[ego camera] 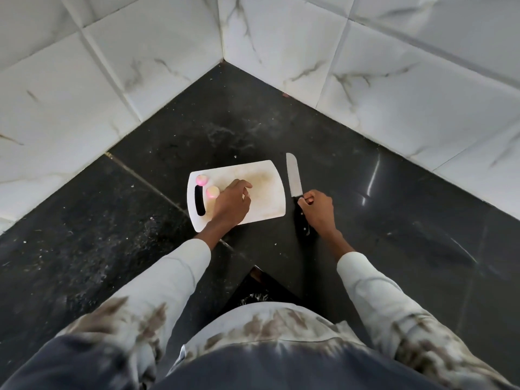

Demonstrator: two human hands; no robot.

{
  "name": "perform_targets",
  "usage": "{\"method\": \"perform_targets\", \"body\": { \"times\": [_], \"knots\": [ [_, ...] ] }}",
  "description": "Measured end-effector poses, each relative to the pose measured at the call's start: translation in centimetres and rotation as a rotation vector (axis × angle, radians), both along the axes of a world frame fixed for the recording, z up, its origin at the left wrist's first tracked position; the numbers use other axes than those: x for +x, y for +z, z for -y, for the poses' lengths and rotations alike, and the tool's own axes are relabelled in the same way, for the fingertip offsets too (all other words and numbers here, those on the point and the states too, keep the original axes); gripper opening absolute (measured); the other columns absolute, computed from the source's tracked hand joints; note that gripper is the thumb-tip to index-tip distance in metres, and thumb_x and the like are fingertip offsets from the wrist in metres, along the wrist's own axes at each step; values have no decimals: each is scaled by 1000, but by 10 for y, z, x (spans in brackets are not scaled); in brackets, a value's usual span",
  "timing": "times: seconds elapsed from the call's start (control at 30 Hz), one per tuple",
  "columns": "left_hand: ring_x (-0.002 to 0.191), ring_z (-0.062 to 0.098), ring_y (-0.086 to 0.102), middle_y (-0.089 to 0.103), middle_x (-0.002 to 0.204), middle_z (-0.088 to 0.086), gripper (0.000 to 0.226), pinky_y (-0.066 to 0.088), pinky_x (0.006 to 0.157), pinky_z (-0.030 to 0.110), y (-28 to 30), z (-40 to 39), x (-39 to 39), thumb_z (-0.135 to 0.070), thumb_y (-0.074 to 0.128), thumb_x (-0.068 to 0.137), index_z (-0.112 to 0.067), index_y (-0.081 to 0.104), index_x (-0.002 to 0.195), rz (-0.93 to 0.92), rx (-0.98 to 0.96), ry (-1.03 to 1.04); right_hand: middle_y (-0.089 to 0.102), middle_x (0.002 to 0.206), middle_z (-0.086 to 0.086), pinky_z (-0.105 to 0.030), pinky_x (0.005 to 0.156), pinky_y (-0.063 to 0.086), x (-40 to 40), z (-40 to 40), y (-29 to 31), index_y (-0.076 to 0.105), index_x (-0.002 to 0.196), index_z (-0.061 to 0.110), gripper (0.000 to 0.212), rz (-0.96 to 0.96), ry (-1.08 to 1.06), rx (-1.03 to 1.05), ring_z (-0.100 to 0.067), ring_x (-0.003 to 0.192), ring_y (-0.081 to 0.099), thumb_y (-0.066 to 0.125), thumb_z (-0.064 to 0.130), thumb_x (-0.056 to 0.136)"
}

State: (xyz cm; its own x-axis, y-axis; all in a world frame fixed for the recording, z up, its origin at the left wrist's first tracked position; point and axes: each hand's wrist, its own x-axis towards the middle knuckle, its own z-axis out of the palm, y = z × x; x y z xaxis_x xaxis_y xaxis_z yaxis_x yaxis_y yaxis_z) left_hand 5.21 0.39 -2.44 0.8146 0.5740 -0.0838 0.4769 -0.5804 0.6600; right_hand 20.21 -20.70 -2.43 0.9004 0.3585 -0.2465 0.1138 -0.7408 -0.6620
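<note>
A white cutting board (264, 175) lies on the dark counter in a tiled corner. Two small pinkish peeled onions sit near its handle slot, one (202, 180) at the far left and one (212, 191) closer in. My left hand (232, 204) hovers over the board with loosely curled fingers, just right of the nearer onion and holding nothing. A knife lies on the counter right of the board, its steel blade (293, 175) pointing away. My right hand (318, 211) grips the black handle (301, 225).
The black stone counter (394, 209) spreads left and right from the corner, speckled with crumbs and dust. White marble-pattern wall tiles (140, 66) close off the back on both sides. The counter's inner front corner (256, 267) points toward my body.
</note>
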Motion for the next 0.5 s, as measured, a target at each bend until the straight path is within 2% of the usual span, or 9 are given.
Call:
{"method": "perform_targets", "body": {
  "times": [0.07,0.2,0.3,0.43,0.5],
  "knots": [
    [97,17,66,66,116,-11,29,59,86,40,0,3,5,-13,56,100,-23,67,125,-5,15,-8,71,98,-4,-35,81,60,5,6,-3,72,97,15,12,10,-11,9,-12,79,67,71,26,96],
    [99,18,66,66,119,-9,28,60,84,38,1,5,13,-13,56,101,-23,67,125,9,20,-4,70,98,1,-25,75,56,12,7,4,70,109,16,11,7,18,33,-7,78,66,70,20,99],
    [101,18,66,68,121,-6,28,59,82,35,2,2,16,-12,56,101,-21,68,125,26,22,19,69,105,1,-36,83,60,16,5,5,69,106,22,9,12,24,-13,-15,86,69,71,26,97],
    [97,17,68,66,119,-6,29,55,78,31,6,-10,8,-10,58,99,-20,69,124,60,47,81,55,120,-1,-34,77,48,9,-13,7,63,105,18,14,122,-14,-70,-19,87,60,66,30,99],
    [99,17,69,65,123,-4,29,53,78,28,9,-21,1,-8,57,99,-18,70,123,96,65,154,53,120,0,-34,75,49,-2,-33,10,59,105,18,12,220,-5,-55,-20,88,61,64,29,101]
  ]
}}
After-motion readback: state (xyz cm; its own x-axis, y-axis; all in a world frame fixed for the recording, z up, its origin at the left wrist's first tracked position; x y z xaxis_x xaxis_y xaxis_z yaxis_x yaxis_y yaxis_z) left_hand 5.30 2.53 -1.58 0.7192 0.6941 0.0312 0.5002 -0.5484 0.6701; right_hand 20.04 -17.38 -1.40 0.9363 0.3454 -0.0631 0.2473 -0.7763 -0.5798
